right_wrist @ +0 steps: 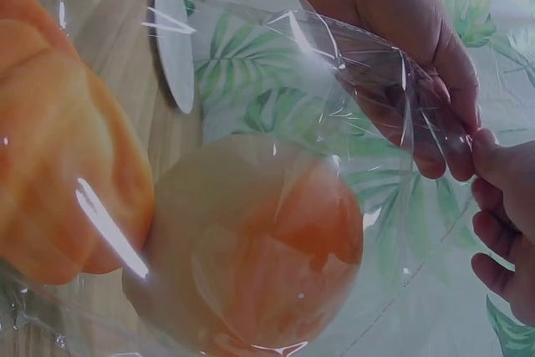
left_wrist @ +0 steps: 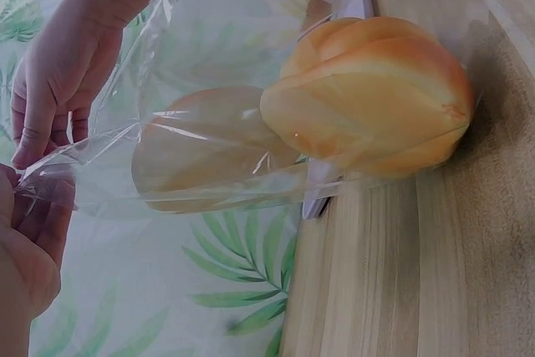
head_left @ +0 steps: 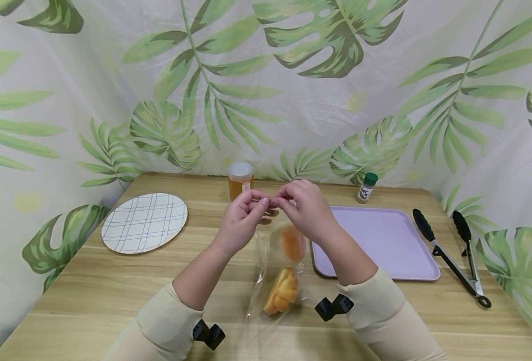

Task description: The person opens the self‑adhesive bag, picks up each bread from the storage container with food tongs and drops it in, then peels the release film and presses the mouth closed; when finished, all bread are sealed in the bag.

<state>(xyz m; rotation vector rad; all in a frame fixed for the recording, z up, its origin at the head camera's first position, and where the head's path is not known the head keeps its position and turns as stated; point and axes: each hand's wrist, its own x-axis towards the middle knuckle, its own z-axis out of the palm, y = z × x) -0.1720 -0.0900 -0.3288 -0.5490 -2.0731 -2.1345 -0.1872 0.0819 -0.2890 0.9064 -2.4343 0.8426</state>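
A clear plastic bag (head_left: 258, 286) hangs from my two hands, its top bunched at the fingertips. My left hand (head_left: 242, 216) pinches that top edge between thumb and fingers. Thumb and index finger of my right hand (head_left: 305, 206) pinch it from the other side, the fingertips of both hands meeting. Inside the bag are a ridged golden bread roll (left_wrist: 376, 98), lower down, and a round bun (right_wrist: 259, 244) with an orange patch above it. From these views I cannot tell whether the bag's bottom touches the wooden table (head_left: 158, 301).
A white plate with blue lines (head_left: 145, 223) lies at the left. Behind my hands stands an amber jar (head_left: 240, 181) with a pale lid. To the right are a lilac tray (head_left: 378, 243), a green-capped shaker (head_left: 366, 188) and black-tipped tongs (head_left: 455, 265), spread apart.
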